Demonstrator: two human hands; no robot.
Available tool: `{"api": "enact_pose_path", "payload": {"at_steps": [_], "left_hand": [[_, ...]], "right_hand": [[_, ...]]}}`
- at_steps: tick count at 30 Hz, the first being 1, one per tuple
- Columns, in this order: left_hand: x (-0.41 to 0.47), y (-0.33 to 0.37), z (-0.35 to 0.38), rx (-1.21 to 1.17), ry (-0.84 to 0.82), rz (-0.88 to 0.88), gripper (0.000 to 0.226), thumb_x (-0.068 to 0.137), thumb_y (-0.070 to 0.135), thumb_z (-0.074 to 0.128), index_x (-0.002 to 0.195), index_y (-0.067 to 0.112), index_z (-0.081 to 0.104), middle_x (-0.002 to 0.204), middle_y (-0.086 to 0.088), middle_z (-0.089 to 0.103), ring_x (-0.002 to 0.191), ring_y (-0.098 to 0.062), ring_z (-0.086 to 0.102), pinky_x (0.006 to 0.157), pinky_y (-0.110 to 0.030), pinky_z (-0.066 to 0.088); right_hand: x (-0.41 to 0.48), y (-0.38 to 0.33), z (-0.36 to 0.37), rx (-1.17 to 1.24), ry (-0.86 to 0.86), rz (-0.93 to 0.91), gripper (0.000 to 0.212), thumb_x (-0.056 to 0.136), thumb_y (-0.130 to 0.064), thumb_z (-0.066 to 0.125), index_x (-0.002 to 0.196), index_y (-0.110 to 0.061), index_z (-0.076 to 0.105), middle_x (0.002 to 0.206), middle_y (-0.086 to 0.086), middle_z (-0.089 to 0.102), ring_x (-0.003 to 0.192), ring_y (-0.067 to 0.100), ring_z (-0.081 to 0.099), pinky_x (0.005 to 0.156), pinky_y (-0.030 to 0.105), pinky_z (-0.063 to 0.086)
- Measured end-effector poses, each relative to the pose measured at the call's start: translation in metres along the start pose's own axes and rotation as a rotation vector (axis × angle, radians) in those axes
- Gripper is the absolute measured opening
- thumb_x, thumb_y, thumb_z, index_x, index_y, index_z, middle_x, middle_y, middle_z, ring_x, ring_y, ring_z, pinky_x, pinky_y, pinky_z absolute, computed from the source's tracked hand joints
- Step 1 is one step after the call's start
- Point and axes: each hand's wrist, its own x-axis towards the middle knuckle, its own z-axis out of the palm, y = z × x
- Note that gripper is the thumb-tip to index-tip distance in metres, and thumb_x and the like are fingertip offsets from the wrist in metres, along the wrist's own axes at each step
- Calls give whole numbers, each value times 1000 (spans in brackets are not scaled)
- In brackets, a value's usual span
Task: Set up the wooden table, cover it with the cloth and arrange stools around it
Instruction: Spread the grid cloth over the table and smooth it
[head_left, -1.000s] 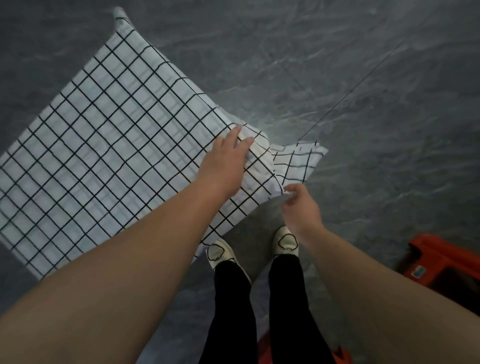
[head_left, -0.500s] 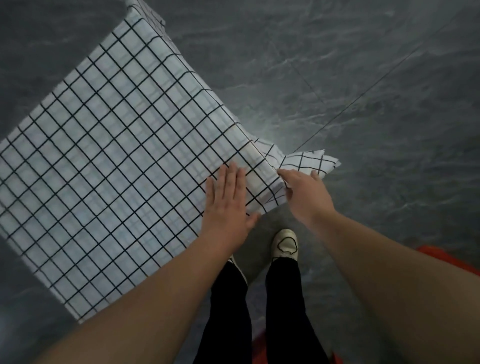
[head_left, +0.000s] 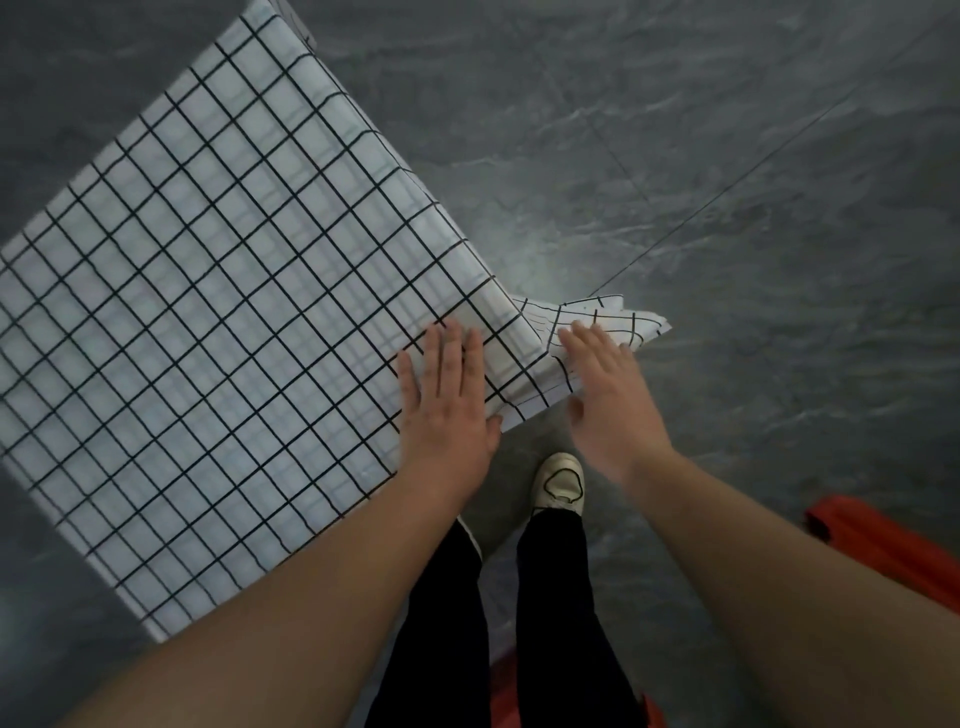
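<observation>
The checked cloth (head_left: 234, 312) lies spread over the bench, hiding its top, with a corner flap (head_left: 615, 314) jutting past the near corner. The left hand (head_left: 447, 405) rests flat, fingers straight, pinning the cloth there; the right hand (head_left: 610, 395), open and blurred, reaches over the flap, probably to smooth it down

table hidden under cloth (head_left: 218, 322); right hand (head_left: 610, 400) blurred; red object (head_left: 883, 551) cropped
</observation>
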Motion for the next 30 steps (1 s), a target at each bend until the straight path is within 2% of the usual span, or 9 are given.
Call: {"api": "enact_pose_path", "payload": {"at_steps": [3, 5, 7, 10, 14, 17, 21, 27, 30], "left_hand": [[1, 0, 2, -17, -23, -20, 96, 99, 50, 39, 151, 9, -30, 158, -13, -36, 147, -29, -32, 121, -56, -8], [2, -1, 5, -15, -33, -34, 95, 100, 48, 40, 150, 10, -31, 155, -10, -43, 146, -28, -33, 121, -56, -8], [3, -1, 7, -24, -42, -38, 95, 98, 46, 40, 151, 10, -30, 152, -9, -47, 146, -28, -34, 120, -56, -9], [4, -2, 8, -53, -36, -36, 94, 93, 47, 36, 152, 11, -28, 154, -7, -44, 146, -25, -34, 121, -55, -10], [1, -4, 4, -94, -3, -32, 100, 95, 47, 46, 153, 13, -28, 158, -7, -39, 147, -25, -33, 121, -53, -12], [-2, -3, -3, -108, 35, -15, 106, 96, 55, 49, 151, 13, -31, 157, -8, -40, 147, -27, -31, 121, -53, -12], [-12, -8, -4, -123, 29, -31, 113, 92, 56, 55, 151, 14, -32, 159, -10, -35, 148, -29, -30, 121, -53, -10], [-12, -19, 15, -93, 63, -34, 105, 93, 55, 49, 154, 11, -24, 163, -12, -26, 149, -26, -27, 122, -49, -13], [-10, -21, 21, -69, 93, -17, 102, 90, 56, 47, 157, 10, -16, 166, -12, -17, 152, -27, -20, 123, -51, -5]], "right_hand": [[14, -5, 6, -26, 9, -18, 65, 94, -7, 51, 154, -24, 32, 159, -4, 35, 150, 13, 22, 125, 38, 9], [25, -3, 8, 6, -30, 45, 53, 98, -12, 48, 149, -27, 43, 149, -2, 50, 142, 20, 38, 121, 39, 24], [34, 0, 8, 2, -80, 102, 45, 100, -20, 46, 142, -35, 51, 132, 0, 64, 123, 28, 56, 101, 39, 47], [45, 3, 8, -108, -141, 83, 47, 95, -19, 43, 135, -42, 55, 115, 1, 71, 100, 29, 65, 73, 33, 52], [49, 14, -1, -162, -188, 226, 43, 93, -14, 45, 131, -30, 54, 126, 6, 65, 108, 31, 62, 81, 36, 50], [39, 26, -10, -160, -125, 215, 56, 91, -8, 46, 146, -20, 40, 152, 3, 44, 139, 23, 40, 106, 39, 41], [29, 38, -12, -165, -231, 126, 70, 94, -11, 48, 157, -29, 23, 163, -10, 25, 150, 12, 20, 118, 37, 27], [57, 67, -1, -192, -275, 189, 57, 98, -25, 53, 152, -34, 37, 155, -2, 42, 142, 23, 39, 110, 38, 38], [73, 72, 8, -229, -305, 185, 44, 95, -24, 53, 135, -42, 55, 131, 2, 65, 116, 30, 61, 91, 37, 51]]}}
